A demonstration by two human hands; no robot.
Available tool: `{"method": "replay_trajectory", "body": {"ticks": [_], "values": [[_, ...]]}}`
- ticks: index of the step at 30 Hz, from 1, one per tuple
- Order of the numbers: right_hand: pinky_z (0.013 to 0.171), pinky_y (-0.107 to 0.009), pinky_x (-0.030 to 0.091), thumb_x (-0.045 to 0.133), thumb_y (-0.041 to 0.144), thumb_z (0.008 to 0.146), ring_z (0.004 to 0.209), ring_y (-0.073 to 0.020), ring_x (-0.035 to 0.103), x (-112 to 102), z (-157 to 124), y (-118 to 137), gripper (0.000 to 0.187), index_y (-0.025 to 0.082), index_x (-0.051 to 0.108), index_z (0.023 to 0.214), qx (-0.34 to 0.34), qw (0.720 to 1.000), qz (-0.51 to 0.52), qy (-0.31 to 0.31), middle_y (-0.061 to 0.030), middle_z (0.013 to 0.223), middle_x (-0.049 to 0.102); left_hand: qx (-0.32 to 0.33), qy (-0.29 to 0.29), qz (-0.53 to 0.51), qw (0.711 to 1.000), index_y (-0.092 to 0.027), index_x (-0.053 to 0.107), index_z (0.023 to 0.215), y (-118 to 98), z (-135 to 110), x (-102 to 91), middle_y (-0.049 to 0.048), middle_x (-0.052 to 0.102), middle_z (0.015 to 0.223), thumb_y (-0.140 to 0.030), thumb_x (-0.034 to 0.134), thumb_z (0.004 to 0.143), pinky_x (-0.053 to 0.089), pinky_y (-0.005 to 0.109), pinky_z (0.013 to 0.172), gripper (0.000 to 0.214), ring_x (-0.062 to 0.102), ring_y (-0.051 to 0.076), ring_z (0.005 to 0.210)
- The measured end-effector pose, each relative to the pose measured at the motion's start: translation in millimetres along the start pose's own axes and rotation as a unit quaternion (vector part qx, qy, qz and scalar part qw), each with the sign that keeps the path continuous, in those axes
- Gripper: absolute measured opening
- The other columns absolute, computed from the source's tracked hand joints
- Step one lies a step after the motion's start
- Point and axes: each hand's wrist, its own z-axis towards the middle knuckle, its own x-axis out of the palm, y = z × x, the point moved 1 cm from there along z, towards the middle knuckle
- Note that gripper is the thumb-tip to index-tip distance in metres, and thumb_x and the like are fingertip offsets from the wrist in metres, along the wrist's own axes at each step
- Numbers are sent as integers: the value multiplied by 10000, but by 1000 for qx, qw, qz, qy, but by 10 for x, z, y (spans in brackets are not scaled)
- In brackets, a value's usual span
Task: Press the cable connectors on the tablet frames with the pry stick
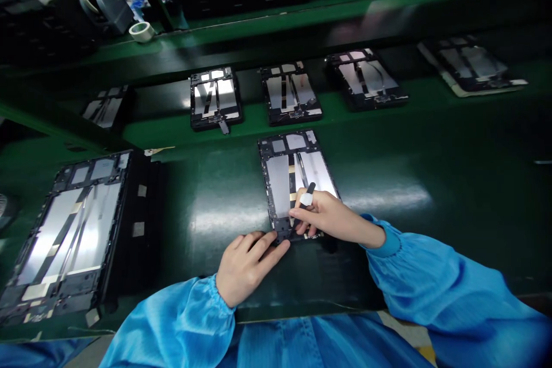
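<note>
An open tablet housing lies in front of me, its silvery inner plate and dark flat cable showing. My right hand is closed around a slim black hand tool with a white patch on it. The tool's lower end points at the housing's near edge and is partly hidden by my fingers, so its exact kind is unclear. At the near left corner of that housing, my left hand rests with fingers stretched out and fingertips touching the edge. It grips nothing.
To the left stands a stack of similar tablet housings. Along the raised back strip lie several more, including one housing and another housing. A tape roll and a grey tape dispenser sit on the upper shelf.
</note>
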Motion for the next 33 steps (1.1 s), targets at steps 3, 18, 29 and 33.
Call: {"method": "replay_trajectory", "body": {"ticks": [3, 18, 29, 33], "values": [[456, -243, 553, 638, 398, 870, 637, -198, 728, -75, -111, -22, 232, 201, 535, 804, -22, 999, -3, -38, -8, 633, 664, -3, 9, -11, 1000, -213, 626, 1227, 5, 14, -13, 66, 660, 1120, -117, 411, 1006, 479, 308, 746, 323, 589, 201, 965], [508, -263, 511, 624, 335, 888, 640, -196, 720, -100, -310, -190, 157, 214, 564, 810, -61, 992, -47, -102, 5, 648, 682, -20, 5, -55, 998, -212, 611, 1246, 38, -73, 87, 90, 612, 1154, -102, 541, 952, 494, 335, 838, 321, 570, 222, 1039], [501, -257, 505, 606, 333, 891, 654, -207, 740, -80, -288, -172, 162, 209, 563, 796, -57, 991, -52, -106, 8, 649, 667, -1, 25, -3, 1000, -236, 564, 1328, 24, -69, 86, 108, 604, 1159, -84, 521, 941, 500, 333, 808, 419, 584, 223, 994], [513, -257, 509, 608, 332, 892, 648, -201, 737, -79, -290, -161, 166, 209, 563, 791, -63, 991, -55, -106, 6, 660, 677, -12, 33, 6, 999, -242, 571, 1325, -22, -35, 84, 116, 600, 1163, -96, 525, 937, 511, 344, 806, 417, 590, 234, 1004]]}}
